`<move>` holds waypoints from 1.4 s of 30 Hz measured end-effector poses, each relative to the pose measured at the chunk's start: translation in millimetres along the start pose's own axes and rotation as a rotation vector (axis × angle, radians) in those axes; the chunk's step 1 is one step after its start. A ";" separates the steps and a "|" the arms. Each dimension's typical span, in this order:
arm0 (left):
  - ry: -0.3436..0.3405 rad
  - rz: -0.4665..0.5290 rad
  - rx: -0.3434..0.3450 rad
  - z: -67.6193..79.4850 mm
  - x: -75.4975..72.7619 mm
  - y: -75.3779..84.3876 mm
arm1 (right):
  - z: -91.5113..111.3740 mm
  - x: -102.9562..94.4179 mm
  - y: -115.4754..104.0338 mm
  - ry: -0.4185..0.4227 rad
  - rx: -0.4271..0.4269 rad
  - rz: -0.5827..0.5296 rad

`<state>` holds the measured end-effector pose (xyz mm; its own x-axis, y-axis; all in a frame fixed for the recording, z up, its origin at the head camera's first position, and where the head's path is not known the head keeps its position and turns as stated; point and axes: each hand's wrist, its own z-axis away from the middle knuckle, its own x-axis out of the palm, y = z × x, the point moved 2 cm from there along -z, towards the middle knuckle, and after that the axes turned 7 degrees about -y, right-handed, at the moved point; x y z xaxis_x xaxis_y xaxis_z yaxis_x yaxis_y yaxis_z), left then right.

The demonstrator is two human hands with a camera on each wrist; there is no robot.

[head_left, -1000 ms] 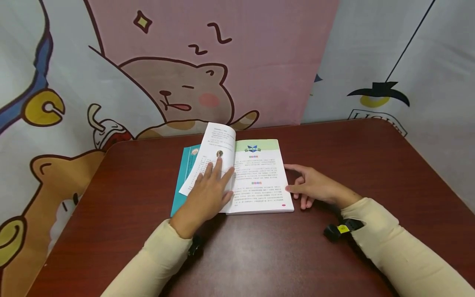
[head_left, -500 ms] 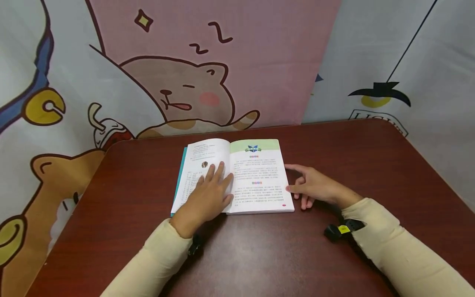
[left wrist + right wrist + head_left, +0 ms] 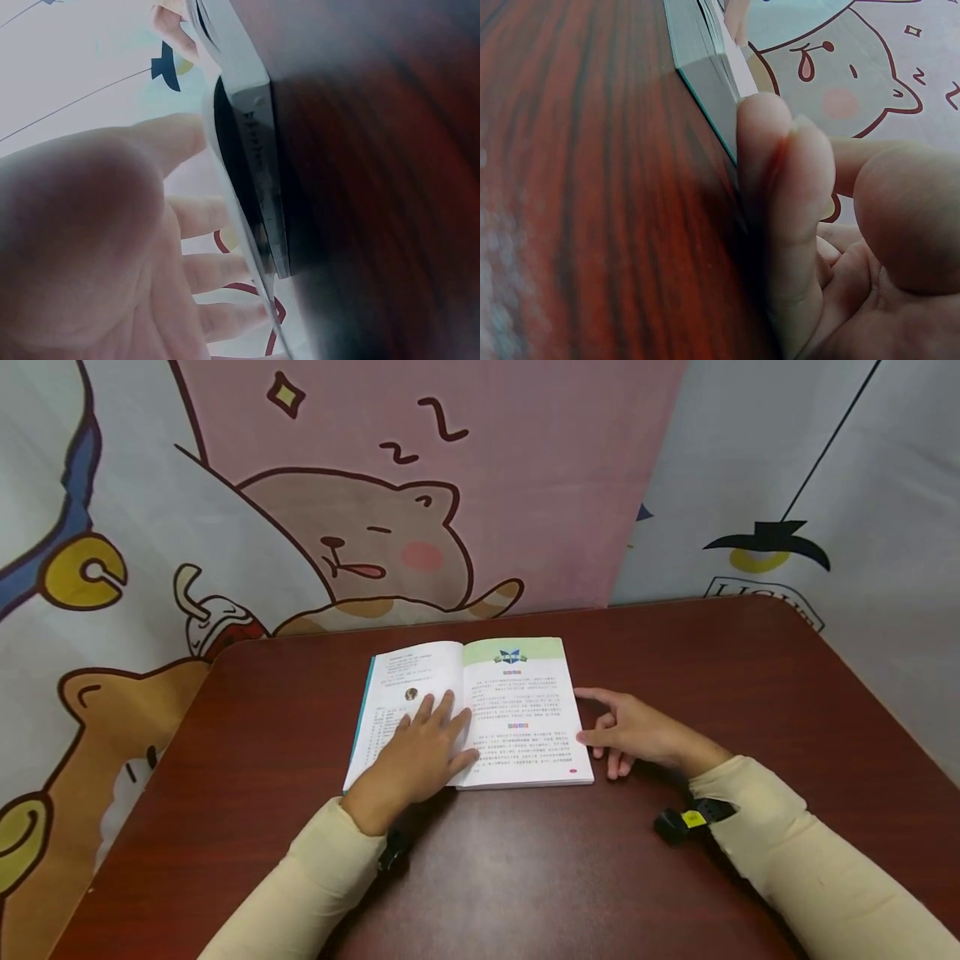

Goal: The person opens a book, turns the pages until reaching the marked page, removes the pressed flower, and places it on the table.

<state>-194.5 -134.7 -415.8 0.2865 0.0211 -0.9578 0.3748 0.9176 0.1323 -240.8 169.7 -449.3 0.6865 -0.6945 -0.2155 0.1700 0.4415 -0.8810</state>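
An open book (image 3: 519,714) lies on the table in the head view. Its left page (image 3: 397,681) carries a small round picture, and a green band tops the right one. A strip of teal cover shows at its left edge. My left hand (image 3: 420,747) rests with spread fingers on the left page near the spine. That page bows up over a dark gap in the left wrist view. My right hand (image 3: 630,735) lies at the book's right side, thumb and index fingertips at the page edge. Its other fingers (image 3: 802,165) bend loosely beside the page block (image 3: 709,75).
The brown wooden table (image 3: 480,877) reaches round the book on every side. Behind it hangs a cloth backdrop (image 3: 555,485) printed with cartoon animals. A dark strap with a yellow label (image 3: 693,819) sits at the right wrist.
The raised left page has come down to the left and now covers most of the teal cover. My left hand stays on it with little movement; the right hand has kept its place.
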 end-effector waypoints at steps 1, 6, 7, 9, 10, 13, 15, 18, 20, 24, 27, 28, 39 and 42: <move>0.001 -0.001 0.001 -0.5 0.2 -0.4 | 0.0 -0.1 -0.2 0.002 -0.001 0.002; -0.004 -0.007 0.001 -1.9 0.2 -1.1 | -0.1 -0.6 -0.5 0.002 0.000 0.008; -0.003 -0.007 0.001 -2.0 -0.3 -1.0 | -0.2 -0.9 -0.7 0.002 -0.003 0.012; -0.003 -0.004 0.000 -2.1 -0.8 -1.1 | -0.3 -1.4 -0.7 0.000 -0.004 0.015; -0.002 -0.005 0.001 -2.1 -1.0 -1.1 | -0.3 -1.6 -0.8 0.000 -0.004 0.014; 0.001 -0.006 0.001 -2.1 -1.8 -1.1 | -0.8 -2.0 -1.1 0.000 -0.007 0.010; -0.009 -0.005 -0.001 -1.9 -1.7 -1.1 | -0.8 -1.9 -1.2 -0.003 -0.002 0.004; -0.015 0.002 -0.005 -1.8 -1.6 -1.2 | -1.0 -1.5 -1.5 -0.001 -0.004 0.002; -0.021 0.007 -0.009 -1.9 -1.4 -1.3 | -1.1 -1.1 -1.5 0.000 -0.004 0.002; -0.025 0.013 -0.013 -2.3 -0.8 -1.4 | -1.2 -0.3 -1.3 0.001 -0.005 -0.005; -0.041 0.029 -0.013 -2.4 -0.6 -1.2 | -1.0 -0.2 -0.8 -0.001 -0.005 -0.009; -0.046 0.034 -0.014 -2.3 -0.8 -1.2 | -1.0 -0.3 -0.6 0.000 -0.008 -0.009; -0.072 0.023 -0.016 -2.1 -1.8 0.3 | -1.5 -0.9 0.1 0.000 -0.012 0.000; -0.075 0.008 -0.011 -3.2 -0.7 0.7 | -1.8 -0.5 0.7 -0.001 -0.007 -0.001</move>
<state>-197.3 -132.8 -415.9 0.3548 -0.0005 -0.9349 0.3621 0.9220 0.1370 -242.3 169.4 -450.6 0.6871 -0.6943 -0.2140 0.1657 0.4365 -0.8843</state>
